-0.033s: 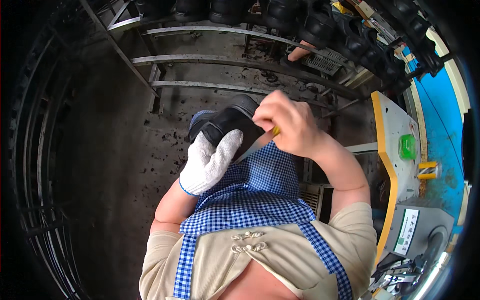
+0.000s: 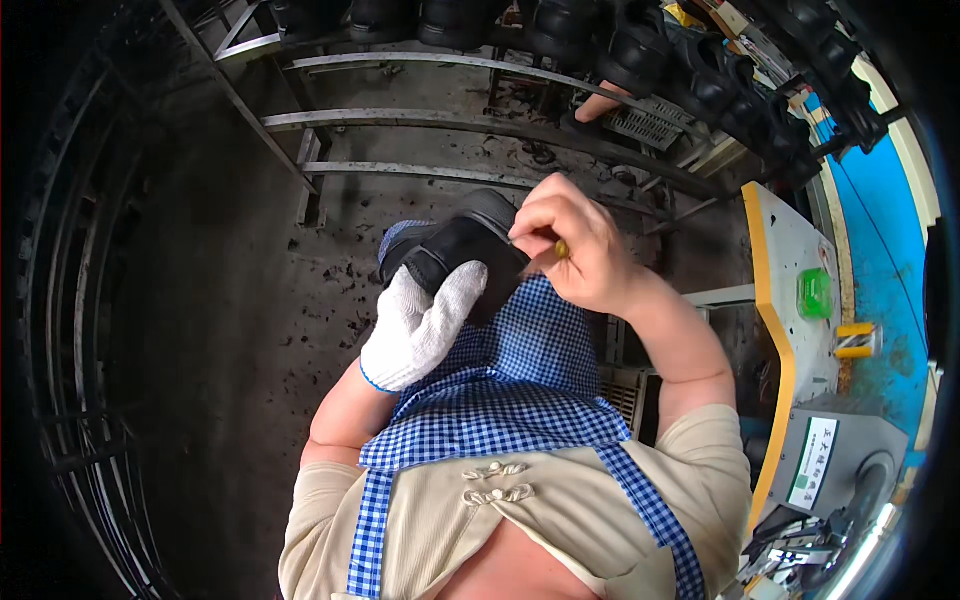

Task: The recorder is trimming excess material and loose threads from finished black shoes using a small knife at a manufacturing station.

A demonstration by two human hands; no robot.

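A black shoe (image 2: 455, 245) rests above my apron-covered lap, its thick sole edge toward the far side. My left hand (image 2: 415, 325), in a white knit glove with a blue cuff edge, is closed round the shoe's near part, thumb across its dark upper. Bare and bent at the fingers, my right hand (image 2: 580, 245) is at the shoe's right side. It grips a knife by its yellow handle (image 2: 562, 249). Most of the blade is hidden or blurred beside the shoe. My blue-and-white checked apron (image 2: 540, 335) spreads below both hands.
Metal rack rails (image 2: 400, 120) cross in front, with several black shoes (image 2: 560, 25) along the top. At the right stand a yellow-edged white table (image 2: 795, 290), a green container (image 2: 815, 294) and a grey machine (image 2: 850, 450). Another person's hand (image 2: 600, 102) shows beyond the rack.
The knife's blade, plainly seen pointing down-left over the shoe before, is now mostly out of sight. My right hand has turned slightly; my left hand and the shoe have hardly moved.
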